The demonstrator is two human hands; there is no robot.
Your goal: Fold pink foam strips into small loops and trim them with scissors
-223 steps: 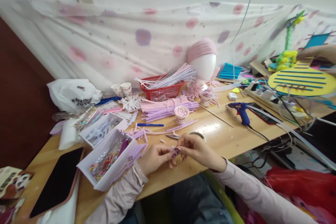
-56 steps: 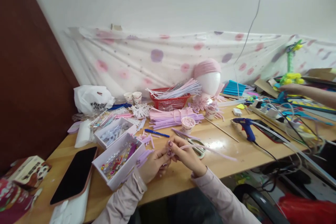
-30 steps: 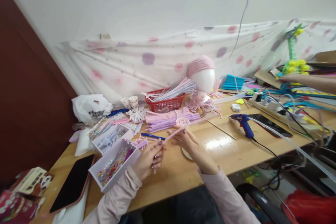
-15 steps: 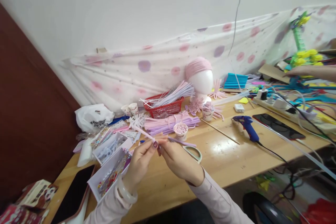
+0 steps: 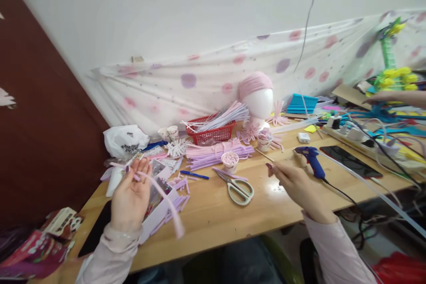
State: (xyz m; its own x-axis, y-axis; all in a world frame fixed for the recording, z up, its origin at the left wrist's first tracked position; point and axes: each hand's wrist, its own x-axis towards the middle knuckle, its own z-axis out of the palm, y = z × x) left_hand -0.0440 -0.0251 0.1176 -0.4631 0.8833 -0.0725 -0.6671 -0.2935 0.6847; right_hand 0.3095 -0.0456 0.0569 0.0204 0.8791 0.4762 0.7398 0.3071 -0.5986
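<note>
Palm up and mostly open, the left hand (image 5: 130, 195) has a pink fuzzy strip (image 5: 163, 195) across its fingers, one end hanging towards the near edge; whether the thumb pinches it is unclear. Taking the scissors (image 5: 238, 190) on the bench (image 5: 213, 226) as the dial's centre, that hand is at nine o'clock. At three, the right hand (image 5: 296, 182) is half curled above a thin stick (image 5: 264, 155); I can't tell if it grips anything. A cup of pink bits (image 5: 230, 162) stands at eleven, near the blades; the glue gun (image 5: 313, 162) lies between two and three.
</note>
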